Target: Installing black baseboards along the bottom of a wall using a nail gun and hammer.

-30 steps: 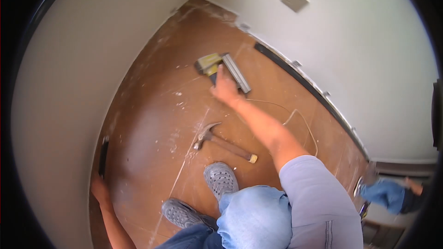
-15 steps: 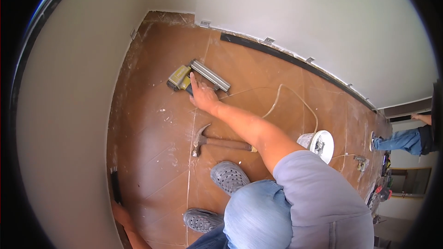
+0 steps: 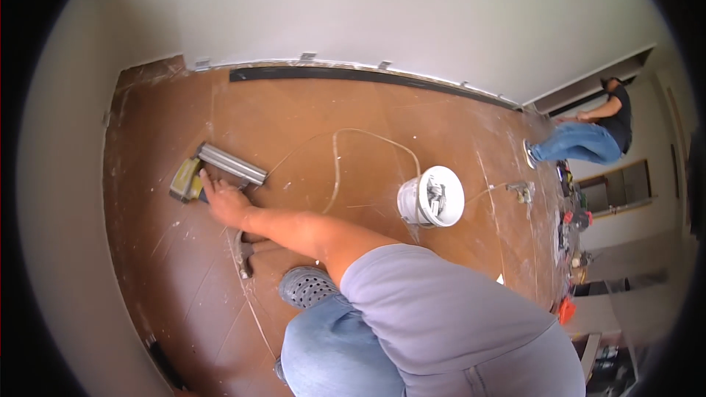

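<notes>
Right hand (image 3: pixel 229 204) clamped around the grip of a nail gun (image 3: pixel 185 178), its yellow body to the left, silver magazine slanting right; tool at the brown floor (image 3: pixel 382 110), near the corner, though from where I stand contact is unclear. Left hand (image 3: pixel 184 392) well apart from the right, a mere sliver at the lower edge, near a black strip (image 3: pixel 163 360); cannot tell whether it grasps. Hammer (image 3: pixel 245 256) on floor, handle partly hidden by the right forearm (image 3: pixel 309 231). Pale hose (image 3: pixel 337 162) loops between nail gun and white bucket (image 3: pixel 409 202). Co-worker (image 3: pixel 588 140) beyond.
</notes>
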Demonstrator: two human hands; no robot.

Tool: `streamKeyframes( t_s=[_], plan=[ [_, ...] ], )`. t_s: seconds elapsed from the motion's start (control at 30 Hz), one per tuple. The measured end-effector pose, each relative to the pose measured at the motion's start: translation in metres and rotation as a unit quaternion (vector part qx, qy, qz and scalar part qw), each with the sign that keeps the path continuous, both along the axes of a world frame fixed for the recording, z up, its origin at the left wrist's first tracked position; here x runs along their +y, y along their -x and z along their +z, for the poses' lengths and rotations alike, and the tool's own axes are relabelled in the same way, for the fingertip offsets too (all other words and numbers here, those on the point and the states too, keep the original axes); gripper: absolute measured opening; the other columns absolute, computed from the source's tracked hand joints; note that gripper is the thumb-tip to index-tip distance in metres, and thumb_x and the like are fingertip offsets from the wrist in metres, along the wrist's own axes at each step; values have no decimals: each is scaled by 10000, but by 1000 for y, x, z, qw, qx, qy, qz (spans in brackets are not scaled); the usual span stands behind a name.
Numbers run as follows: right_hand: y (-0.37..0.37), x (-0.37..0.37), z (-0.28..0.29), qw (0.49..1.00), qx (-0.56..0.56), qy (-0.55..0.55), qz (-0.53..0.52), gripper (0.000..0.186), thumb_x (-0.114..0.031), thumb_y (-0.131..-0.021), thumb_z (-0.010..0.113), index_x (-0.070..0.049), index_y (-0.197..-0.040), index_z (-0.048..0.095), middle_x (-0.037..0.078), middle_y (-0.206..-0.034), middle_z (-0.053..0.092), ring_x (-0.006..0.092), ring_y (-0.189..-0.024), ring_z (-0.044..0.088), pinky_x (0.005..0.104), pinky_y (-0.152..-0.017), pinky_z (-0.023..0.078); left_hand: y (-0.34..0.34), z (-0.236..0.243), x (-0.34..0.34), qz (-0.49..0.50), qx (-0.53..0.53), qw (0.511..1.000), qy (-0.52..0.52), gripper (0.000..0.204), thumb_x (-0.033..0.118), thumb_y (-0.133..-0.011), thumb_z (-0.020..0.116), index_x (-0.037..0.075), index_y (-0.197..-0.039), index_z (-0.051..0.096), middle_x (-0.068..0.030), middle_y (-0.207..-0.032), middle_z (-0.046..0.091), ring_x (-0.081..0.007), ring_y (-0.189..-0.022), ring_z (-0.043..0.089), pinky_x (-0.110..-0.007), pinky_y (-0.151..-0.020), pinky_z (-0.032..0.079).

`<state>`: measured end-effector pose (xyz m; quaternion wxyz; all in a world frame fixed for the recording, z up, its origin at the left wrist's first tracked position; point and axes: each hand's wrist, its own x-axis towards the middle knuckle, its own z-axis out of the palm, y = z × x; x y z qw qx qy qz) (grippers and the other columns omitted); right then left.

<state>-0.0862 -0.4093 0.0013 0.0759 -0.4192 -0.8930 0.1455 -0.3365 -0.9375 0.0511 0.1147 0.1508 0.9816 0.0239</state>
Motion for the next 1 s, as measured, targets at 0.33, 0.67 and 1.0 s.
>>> streamKeyframes(
  t_s=[0.33, 0.67, 1.0],
  plan=[
    [-5, -3, 7, 999, 0, 22, 29, 803, -48, -851, 513, 125, -1556, 170, 250, -1119, 602, 379, -1039, 581, 448, -908, 515, 37, -32, -33, -386, 175, 904, -61, 533, 370, -978, 622, -10, -1350, 586, -226, -1315, 629, -301, -1169, 626, -429, -997, 488],
    [-6, 2, 11, 999, -26, 6, 45, 732, -82, -898, 484, 164, -1528, 207, 321, -1082, 653, 422, -925, 665, 494, -841, 561, 29, -1, -13, -322, 15, 937, 133, 455, 362, -1014, 549, 40, -1328, 615, -195, -1290, 651, -319, -1196, 607, -396, -1026, 456],
    [4, -3, 12, 998, -13, -50, 47, 914, -205, -860, 715, 56, -1564, 195, 256, -1124, 641, 409, -1046, 619, 497, -882, 532, 27, -9, -18, -22, 83, 991, 99, 184, 84, -949, 546, 64, -1112, 630, -181, -1005, 711, -398, -891, 693, -518, -740, 564]
  ],
)
